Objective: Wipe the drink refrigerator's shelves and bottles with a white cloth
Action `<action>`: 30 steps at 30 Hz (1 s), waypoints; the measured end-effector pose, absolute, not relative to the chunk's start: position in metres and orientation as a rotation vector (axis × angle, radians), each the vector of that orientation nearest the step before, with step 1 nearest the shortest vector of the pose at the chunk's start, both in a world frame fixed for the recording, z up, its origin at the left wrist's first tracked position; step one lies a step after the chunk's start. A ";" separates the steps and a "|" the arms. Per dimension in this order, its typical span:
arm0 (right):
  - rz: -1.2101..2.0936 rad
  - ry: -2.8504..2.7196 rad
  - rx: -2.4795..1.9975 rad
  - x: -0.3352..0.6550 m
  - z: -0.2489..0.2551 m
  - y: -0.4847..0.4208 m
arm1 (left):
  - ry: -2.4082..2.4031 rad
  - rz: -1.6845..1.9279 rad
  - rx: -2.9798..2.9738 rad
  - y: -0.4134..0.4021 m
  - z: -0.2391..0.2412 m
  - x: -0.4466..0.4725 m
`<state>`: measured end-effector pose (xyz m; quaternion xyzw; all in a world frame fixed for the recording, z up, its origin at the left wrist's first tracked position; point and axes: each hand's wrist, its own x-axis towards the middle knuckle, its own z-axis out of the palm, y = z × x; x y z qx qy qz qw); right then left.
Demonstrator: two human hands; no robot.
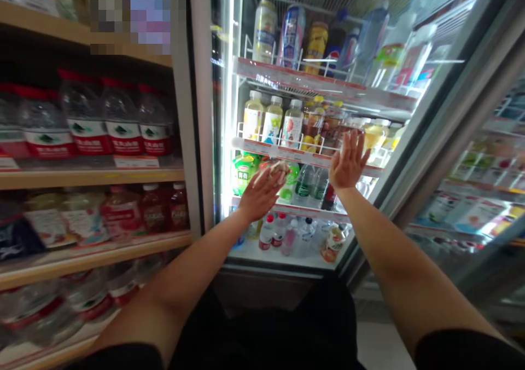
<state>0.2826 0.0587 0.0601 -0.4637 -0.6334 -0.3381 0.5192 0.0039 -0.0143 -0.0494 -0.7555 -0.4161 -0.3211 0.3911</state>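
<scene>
In front of a lit drinks fridge (283, 262), both my arms reach forward. My left hand (258, 195) is by the lower shelves, holding a crumpled whitish cloth (274, 174) at its fingers. What the cloth is made of is too blurred to tell. Raised higher, my right hand (348, 159) has its fingers apart and nothing in it, in front of the right end of the juice shelf. Whether either hand touches glass cannot be made out. Near my left hand are green bottles (245, 175); juice bottles (292, 123) stand on the shelf above.
Tall cans (265, 30) and bottles fill the upper fridge shelf; small bottles (266, 233) stand at the bottom. A wooden shelf (94, 177) on the left bears red-capped water bottles (123, 123). On the right is a slanted metal door frame (414, 186), with more stocked shelves beyond.
</scene>
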 end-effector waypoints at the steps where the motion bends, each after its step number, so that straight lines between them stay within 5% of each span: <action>1: -0.821 -1.517 -1.109 0.283 0.060 0.059 | -1.139 -0.911 -1.850 -0.013 -0.043 0.000; 6: -0.847 -1.489 -1.105 0.282 0.060 0.059 | -1.460 -1.319 -1.489 -0.013 -0.032 -0.015; 13: -0.821 -1.492 -1.101 0.281 0.059 0.062 | -0.924 -0.699 -1.947 -0.026 -0.106 -0.016; 21: -0.807 -1.512 -1.141 0.281 0.060 0.058 | -1.362 -1.114 -1.495 -0.017 -0.088 -0.031; 27: -0.816 -1.499 -1.137 0.280 0.060 0.058 | -0.947 -0.695 -1.954 -0.027 -0.120 -0.013; 30: -0.814 -1.494 -1.126 0.280 0.060 0.059 | -1.060 -0.792 -1.834 -0.023 -0.105 -0.016</action>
